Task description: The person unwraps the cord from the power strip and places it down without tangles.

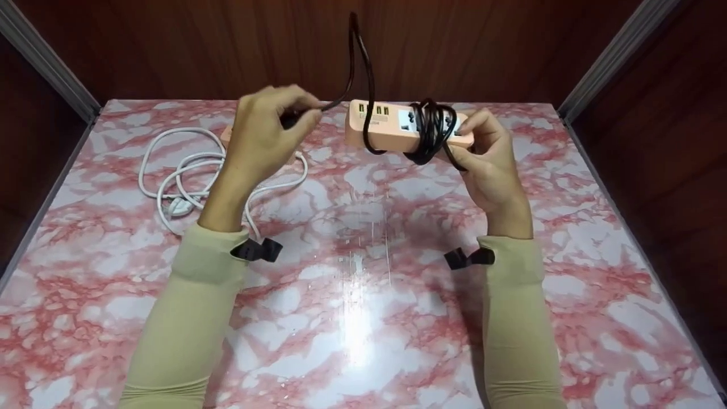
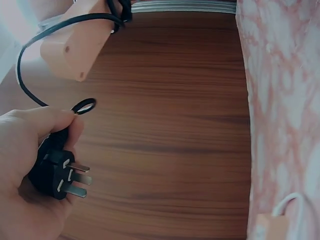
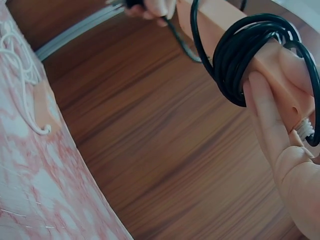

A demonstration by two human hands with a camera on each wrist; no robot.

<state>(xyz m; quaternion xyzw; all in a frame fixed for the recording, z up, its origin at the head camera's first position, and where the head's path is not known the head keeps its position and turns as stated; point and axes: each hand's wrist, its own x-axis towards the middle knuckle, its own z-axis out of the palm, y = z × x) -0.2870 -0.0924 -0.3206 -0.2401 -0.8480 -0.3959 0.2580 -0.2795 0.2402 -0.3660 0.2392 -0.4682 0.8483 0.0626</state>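
Head view: left hand (image 1: 267, 125) is gripping the black plug (image 2: 52, 175), mostly hiding it; left wrist view is showing its three prongs. Right hand (image 1: 493, 162) is gripping one end of the strip (image 1: 392, 129), which is hanging in the air over the counter (image 1: 318, 318). Cord (image 1: 434, 133) is coiling round the strip, covering some sockets; a loose length is arching up and down to the left hand. Left wrist view is cutting the strip off at top. White cord (image 1: 149, 149) is lying looped on the counter, partly hidden by the left hand and wrist. Second strip (image 3: 46, 107) is mostly hiding behind them too; its details are hard to read.
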